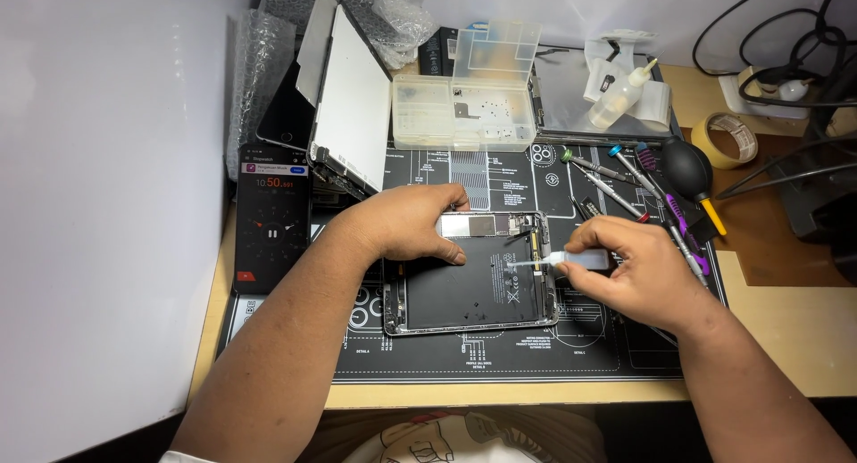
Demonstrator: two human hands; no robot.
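While the opened tablet lies flat at the middle of the dark work mat, its far-left corner is pressed down by the left hand, fingers curled together on the frame. A small clear squeeze bottle is pinched in the right hand, its thin nozzle laid over the black battery near the tablet's right edge. Screwdrivers are spread just beyond, and a phone showing a stopwatch rests at the left.

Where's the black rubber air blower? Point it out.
In the head view, the black air blower lies at the upper right of the black work mat, just right of the screwdrivers and left of the tape roll.
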